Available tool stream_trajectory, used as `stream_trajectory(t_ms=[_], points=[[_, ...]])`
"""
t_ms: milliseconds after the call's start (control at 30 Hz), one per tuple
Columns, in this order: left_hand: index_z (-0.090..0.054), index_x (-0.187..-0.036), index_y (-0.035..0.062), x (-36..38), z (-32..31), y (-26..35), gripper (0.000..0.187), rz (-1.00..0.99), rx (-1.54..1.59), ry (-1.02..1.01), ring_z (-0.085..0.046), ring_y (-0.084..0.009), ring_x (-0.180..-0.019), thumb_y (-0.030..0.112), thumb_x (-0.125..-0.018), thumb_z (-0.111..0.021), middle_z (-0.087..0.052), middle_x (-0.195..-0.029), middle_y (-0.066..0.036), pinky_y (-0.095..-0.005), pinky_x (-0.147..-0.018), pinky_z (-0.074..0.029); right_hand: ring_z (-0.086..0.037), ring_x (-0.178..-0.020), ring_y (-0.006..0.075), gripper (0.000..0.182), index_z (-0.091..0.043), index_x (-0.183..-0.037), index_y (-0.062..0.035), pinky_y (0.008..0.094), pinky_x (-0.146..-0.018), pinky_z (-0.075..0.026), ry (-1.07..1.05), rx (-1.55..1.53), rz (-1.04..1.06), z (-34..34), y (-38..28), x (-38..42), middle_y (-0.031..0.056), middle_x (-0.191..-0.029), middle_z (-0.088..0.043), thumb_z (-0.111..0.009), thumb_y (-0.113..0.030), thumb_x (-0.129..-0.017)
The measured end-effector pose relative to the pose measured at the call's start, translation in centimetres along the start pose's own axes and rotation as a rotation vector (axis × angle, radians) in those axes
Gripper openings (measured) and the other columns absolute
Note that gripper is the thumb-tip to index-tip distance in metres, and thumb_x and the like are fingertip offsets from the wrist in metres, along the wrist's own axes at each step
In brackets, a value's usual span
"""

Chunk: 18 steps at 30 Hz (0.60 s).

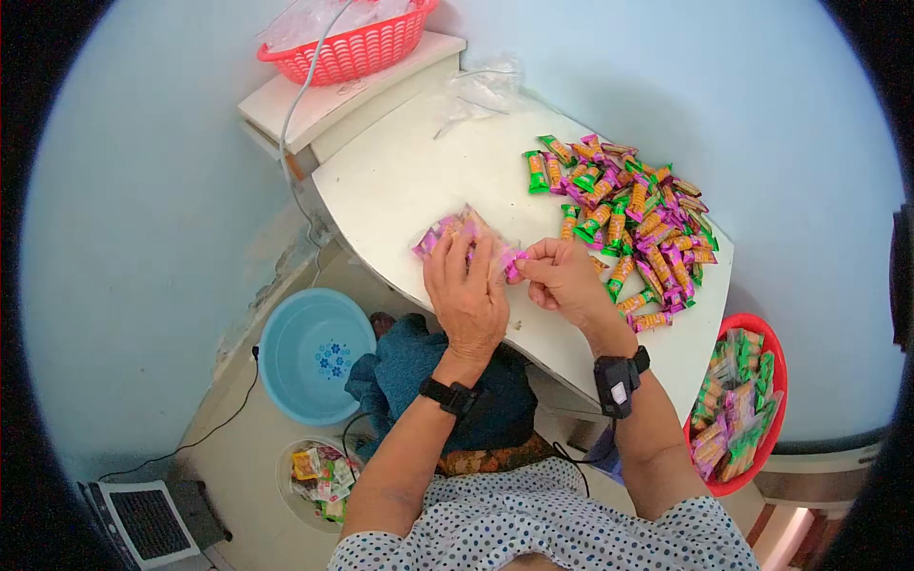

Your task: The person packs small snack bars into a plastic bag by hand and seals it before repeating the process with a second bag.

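Note:
A clear plastic bag with purple-wrapped snack bars in it lies on the white table. My left hand rests over the bag, its fingers slightly bent and holding it against the tabletop; the thumb is mostly hidden. At the bag's right end, my right hand pinches a purple-wrapped snack bar between thumb and fingers. Much of that bar is covered by the hand and the bag. To the right of my right hand spreads a loose pile of snack bars in green and purple wrappers.
Clear plastic bags lie at the table's back edge. A red basket of plastic bags stands on a raised ledge. Filled packs sit in a red basket at right. A blue basin and a waste bin are on the floor.

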<state>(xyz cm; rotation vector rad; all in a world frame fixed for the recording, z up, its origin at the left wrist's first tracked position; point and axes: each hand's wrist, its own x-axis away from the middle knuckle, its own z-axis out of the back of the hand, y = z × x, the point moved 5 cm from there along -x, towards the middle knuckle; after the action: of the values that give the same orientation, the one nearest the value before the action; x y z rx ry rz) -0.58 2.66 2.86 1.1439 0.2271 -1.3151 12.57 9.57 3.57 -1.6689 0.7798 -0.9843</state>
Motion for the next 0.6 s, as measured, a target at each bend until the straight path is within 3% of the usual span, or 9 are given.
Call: stream_trajectory(t_ms=[267, 367, 600], points=[[-0.065, -0.123, 0.0079, 0.0, 0.2, 0.9, 0.035, -0.025, -0.129, -0.058, -0.042, -0.0371, -0.134, 0.022, -0.092, -0.057, -0.057, -0.134, -0.010, -0.0600, -0.113, -0.020, -0.050, -0.041, 0.0073, 0.009, -0.066, -0.088, 0.0032, 0.0218, -0.034, -0.033, 0.162, 0.039, 0.087, -1.3, 0.9, -0.4, 0.0046, -0.067, -0.064, -0.062, -0.005, -0.091], [-0.065, -0.123, 0.0084, -0.1, -0.1, 0.9, 0.036, -0.047, -0.123, -0.034, -0.040, -0.0372, -0.136, 0.020, -0.090, -0.058, -0.057, -0.135, -0.010, -0.0599, -0.114, -0.019, -0.050, -0.041, 0.0070, 0.014, -0.067, -0.081, 0.0022, 0.0222, -0.035, -0.034, 0.130, 0.096, 0.107, -1.7, 1.1, -0.5, 0.0021, -0.060, -0.060, -0.059, -0.004, -0.090], [-0.065, -0.120, 0.0100, 0.0, -0.7, 0.8, 0.041, -0.112, -0.137, -0.093, -0.042, -0.0353, -0.135, 0.014, -0.080, -0.061, -0.060, -0.130, -0.006, -0.0593, -0.114, -0.019, -0.058, -0.046, 0.0161, 0.019, -0.070, -0.076, 0.0032, 0.0326, -0.048, -0.047, 0.066, 0.446, 0.186, -1.0, 1.4, -1.0, 0.0112, -0.055, -0.062, -0.058, -0.009, -0.083]])
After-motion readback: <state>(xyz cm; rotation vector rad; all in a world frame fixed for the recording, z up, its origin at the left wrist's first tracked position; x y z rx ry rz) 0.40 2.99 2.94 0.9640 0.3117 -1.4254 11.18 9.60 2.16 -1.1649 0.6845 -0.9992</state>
